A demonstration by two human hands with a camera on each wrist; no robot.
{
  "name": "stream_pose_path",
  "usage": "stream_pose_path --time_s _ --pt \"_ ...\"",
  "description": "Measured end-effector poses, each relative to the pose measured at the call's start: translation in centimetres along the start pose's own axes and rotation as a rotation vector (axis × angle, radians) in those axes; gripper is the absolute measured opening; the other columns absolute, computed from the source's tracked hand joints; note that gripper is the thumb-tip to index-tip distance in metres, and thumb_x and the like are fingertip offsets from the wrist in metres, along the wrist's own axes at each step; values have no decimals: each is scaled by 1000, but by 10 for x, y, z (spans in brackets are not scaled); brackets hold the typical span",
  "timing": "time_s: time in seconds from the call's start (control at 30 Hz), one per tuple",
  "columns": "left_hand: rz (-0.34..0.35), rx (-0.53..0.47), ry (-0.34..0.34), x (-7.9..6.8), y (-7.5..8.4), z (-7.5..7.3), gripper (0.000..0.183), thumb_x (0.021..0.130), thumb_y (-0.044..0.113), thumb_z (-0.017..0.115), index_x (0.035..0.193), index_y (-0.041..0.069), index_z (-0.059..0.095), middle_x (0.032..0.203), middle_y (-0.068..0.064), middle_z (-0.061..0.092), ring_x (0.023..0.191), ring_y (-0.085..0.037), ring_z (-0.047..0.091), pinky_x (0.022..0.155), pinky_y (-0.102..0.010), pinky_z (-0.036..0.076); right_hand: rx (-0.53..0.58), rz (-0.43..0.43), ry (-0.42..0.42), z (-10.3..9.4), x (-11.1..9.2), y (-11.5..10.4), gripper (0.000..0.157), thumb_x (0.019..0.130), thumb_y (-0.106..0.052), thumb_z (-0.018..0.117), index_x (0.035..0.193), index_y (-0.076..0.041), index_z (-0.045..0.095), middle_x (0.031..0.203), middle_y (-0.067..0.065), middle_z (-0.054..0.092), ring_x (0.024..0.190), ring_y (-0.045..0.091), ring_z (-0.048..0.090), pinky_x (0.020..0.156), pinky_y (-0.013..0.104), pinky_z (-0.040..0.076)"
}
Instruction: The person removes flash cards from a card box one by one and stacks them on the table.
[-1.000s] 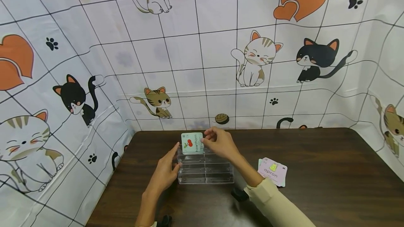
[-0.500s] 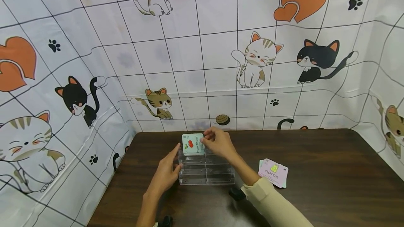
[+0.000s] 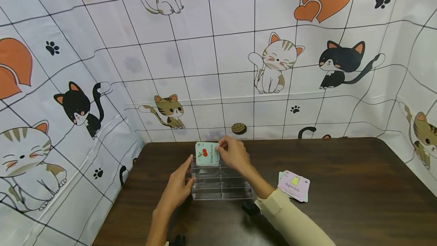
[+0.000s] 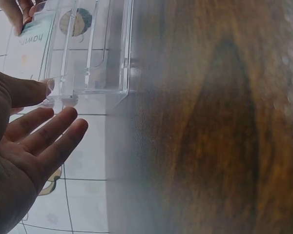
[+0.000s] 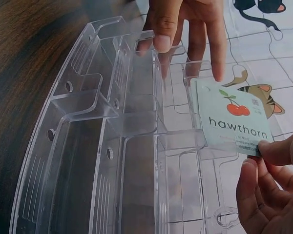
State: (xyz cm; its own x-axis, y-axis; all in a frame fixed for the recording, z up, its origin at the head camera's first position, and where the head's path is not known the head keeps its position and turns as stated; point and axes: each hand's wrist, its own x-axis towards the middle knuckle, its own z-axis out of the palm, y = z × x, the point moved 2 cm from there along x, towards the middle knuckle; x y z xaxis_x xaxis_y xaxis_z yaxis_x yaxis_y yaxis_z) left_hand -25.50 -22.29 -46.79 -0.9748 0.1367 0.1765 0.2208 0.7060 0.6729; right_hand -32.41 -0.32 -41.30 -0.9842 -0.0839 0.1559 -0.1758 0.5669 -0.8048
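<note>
A clear plastic tiered rack (image 3: 222,193) with two columns of slots stands on the table. A pale green "hawthorn" flash card (image 3: 206,154) is at its back left tier, turned sideways in the head view, with another card edge behind it. My right hand (image 3: 234,155) pinches the card's lower text-side corner between thumb and fingers, as the right wrist view shows. On the rack's left side, my left hand (image 3: 178,185) rests its thumb against the clear edge, with the other fingers extended. Part of the card's corner is covered by the right thumb.
A small stack of cards, topped by a pink "apron" flash card (image 3: 295,186), lies on the dark wooden table (image 3: 355,193) right of the rack. Behind the table hangs a white cat-print cloth (image 3: 232,86). A black strap piece sits by each wrist.
The right hand and hawthorn card stay at the rack's back left tier with barely any shift. The left hand keeps its place; the view itself tilts slightly.
</note>
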Motion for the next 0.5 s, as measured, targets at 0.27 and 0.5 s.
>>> stream_pose_path --time_s 0.27,0.5 --pt "11 12 8 1 1 -1 85 97 -6 74 170 9 32 164 -24 49 132 -40 68 96 -43 66 33 -22 1 -2 0 0 6 101 -19 76 101 -13 76 91 1 77 78 14 69 63 29 52" --pt "-4 17 5 1 1 0 85 97 -5 74 170 10 32 163 -23 50 131 -39 69 95 -42 66 72 -71 22 -6 1 -2 7 101 -16 74 103 -9 76 90 3 78 77 13 69 69 30 55"
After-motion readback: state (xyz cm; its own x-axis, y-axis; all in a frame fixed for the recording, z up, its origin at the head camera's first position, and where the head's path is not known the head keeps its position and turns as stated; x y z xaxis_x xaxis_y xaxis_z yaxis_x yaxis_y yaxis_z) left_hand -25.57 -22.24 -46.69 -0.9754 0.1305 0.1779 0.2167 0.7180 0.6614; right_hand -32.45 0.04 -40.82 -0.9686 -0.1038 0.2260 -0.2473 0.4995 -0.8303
